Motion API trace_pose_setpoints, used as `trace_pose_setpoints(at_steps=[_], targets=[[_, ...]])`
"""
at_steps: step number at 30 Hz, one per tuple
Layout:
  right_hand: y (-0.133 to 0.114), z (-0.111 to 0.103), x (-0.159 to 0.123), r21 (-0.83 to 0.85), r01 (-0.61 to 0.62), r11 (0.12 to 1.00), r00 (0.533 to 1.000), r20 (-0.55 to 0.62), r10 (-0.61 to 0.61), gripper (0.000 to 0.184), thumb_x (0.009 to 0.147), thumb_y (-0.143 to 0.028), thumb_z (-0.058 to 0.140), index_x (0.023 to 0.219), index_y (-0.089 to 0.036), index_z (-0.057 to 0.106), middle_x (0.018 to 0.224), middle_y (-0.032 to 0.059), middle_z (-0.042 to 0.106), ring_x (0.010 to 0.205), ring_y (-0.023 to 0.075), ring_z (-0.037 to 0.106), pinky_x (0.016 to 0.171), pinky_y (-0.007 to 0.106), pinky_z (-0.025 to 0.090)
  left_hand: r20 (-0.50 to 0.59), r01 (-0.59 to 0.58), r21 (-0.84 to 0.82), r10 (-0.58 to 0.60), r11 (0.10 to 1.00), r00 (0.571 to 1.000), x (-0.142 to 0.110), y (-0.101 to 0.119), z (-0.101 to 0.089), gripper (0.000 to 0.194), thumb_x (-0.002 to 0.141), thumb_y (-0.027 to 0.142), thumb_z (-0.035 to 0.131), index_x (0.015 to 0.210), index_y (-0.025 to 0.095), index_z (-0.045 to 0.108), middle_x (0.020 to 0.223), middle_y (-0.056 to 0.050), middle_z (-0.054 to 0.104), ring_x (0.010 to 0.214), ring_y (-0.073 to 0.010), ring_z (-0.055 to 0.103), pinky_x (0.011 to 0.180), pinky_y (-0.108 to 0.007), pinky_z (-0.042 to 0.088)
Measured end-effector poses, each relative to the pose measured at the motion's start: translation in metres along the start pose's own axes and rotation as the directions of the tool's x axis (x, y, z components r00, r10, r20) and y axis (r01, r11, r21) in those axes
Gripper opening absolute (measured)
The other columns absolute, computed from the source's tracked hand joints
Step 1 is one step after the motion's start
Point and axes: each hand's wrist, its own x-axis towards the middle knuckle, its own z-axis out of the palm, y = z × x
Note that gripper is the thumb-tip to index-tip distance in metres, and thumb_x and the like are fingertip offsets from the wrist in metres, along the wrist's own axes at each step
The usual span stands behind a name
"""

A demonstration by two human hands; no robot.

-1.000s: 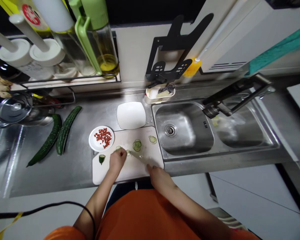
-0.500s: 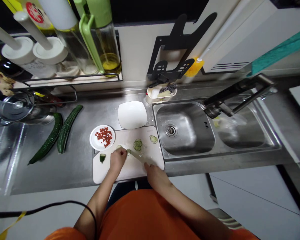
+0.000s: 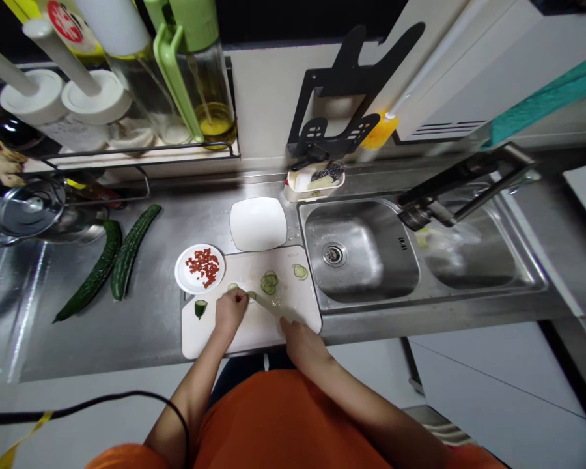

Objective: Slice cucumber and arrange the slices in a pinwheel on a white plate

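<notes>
On the white cutting board, my left hand is closed, fingertips bent down; what they pinch is hidden. Thin cucumber slices lie just beyond it, and another touches its fingertips. My right hand is wrapped around the handle of a knife, whose blade points left to the fingers of my left hand. A small pile of cucumber slices rests behind the blade, and a few more lie near the board's right edge. A dark green cucumber end sits left of my left hand.
A white plate of chopped red pieces overlaps the board's back left corner. Behind the board is a white square plate. Two whole cucumbers lie to the left. The steel sink and its faucet are at right.
Almost nothing differs. Both hands and the knife stay in nearly the same place, and the slices lie as before.
</notes>
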Motion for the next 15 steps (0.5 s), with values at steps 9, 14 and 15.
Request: trace_pose_setpoints(at_steps=[9,14,15], targets=[[0.012,0.005,-0.008,0.021,-0.009,1.0,0.999,0.041,0.008,0.049,0.078,0.004,0.03,0.116,-0.016,0.055,0.099,0.0122,0.067,0.093,0.0233,0.065,0.068,0.027,0.045,0.002,0.022,0.008,-0.022,1.0,1.0,0.0,0.001,0.001,0.017,0.077,0.028,0.053,0.067,0.021,0.065,0.062,0.001,0.064,0.059,-0.0114,0.056,0.06,-0.021,0.035],[0.024,0.011,-0.013,0.029,-0.017,0.999,0.997,0.075,0.015,0.052,0.075,0.006,0.03,0.115,-0.016,0.055,0.095,0.0104,0.068,0.088,0.0216,0.066,0.065,0.026,0.043,-0.03,-0.011,0.005,0.011,1.0,0.999,-0.003,0.001,0.0,0.018,0.077,0.028,0.052,0.066,0.02,0.063,0.062,0.001,0.063,0.058,-0.0104,0.054,0.06,-0.02,0.034],[0.026,0.011,-0.013,0.032,-0.016,0.999,0.997,0.076,0.014,0.052,0.075,0.006,0.03,0.115,-0.016,0.055,0.095,0.0106,0.068,0.088,0.0215,0.066,0.066,0.027,0.043,-0.036,-0.02,0.004,0.021,1.0,0.999,-0.004,0.001,0.0,0.018,0.078,0.029,0.052,0.066,0.02,0.062,0.061,0.002,0.062,0.058,-0.0101,0.054,0.06,-0.02,0.034]])
